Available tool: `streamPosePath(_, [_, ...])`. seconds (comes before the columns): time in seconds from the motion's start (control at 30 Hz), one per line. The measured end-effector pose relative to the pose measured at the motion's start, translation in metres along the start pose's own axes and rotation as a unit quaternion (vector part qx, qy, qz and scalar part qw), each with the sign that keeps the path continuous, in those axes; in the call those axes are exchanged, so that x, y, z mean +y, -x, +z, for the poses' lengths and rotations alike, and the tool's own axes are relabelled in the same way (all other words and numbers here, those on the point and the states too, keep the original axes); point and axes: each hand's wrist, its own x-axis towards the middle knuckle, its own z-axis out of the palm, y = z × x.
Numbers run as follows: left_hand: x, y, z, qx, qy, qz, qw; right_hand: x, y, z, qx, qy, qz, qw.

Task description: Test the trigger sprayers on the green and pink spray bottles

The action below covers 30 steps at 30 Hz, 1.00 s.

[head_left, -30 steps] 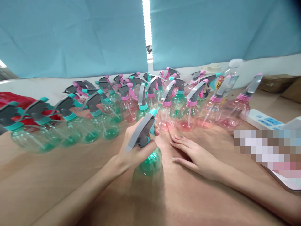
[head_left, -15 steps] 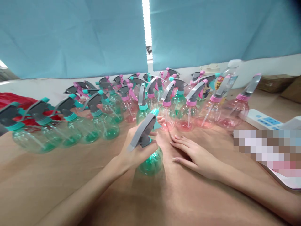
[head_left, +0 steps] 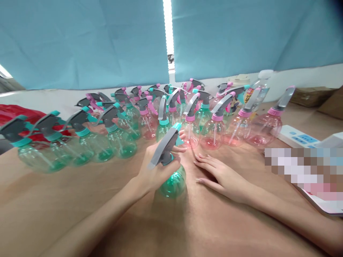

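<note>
My left hand is wrapped round the neck of a green spray bottle with a grey and teal trigger head. The bottle stands upright on the brown tabletop, and some fingers are hidden behind its head. My right hand lies on the table to the right of it, fingers stretched out and holding nothing. Just beyond that hand stands a pink spray bottle. Another green spray bottle is partly hidden behind my left hand.
Several green spray bottles line the left; several pink ones, among them a large pink bottle, line the right. A clear capped bottle, a white device with blue buttons and cardboard boxes stand right. Red plastic lies far left.
The view has shifted very slightly. Both hands and the held spray bottle stay practically where they were, with my left hand still gripping it.
</note>
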Motion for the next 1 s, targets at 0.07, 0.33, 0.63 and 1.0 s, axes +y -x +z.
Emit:
streamPosePath(0.07, [0.0, 0.001, 0.001, 0.0, 0.029, -0.006, 1.0, 0.0, 0.0, 0.0, 0.007, -0.002, -0.002, 1.0])
streamPosePath(0.33, [-0.014, 0.007, -0.002, 0.052, -0.036, -0.016, 0.998, 0.0, 0.0, 0.002, -0.002, 0.031, -0.009, 0.999])
streamPosePath(0.63, [-0.053, 0.003, -0.05, 0.156, -0.129, -0.056, 0.978, -0.01, -0.006, 0.001, -0.005, 0.101, -0.033, 0.994])
streamPosePath(1.0, [-0.084, -0.044, -0.051, 0.21, -0.168, -0.01, 0.963, -0.059, -0.079, -0.056, 0.131, 0.069, 0.024, 0.989])
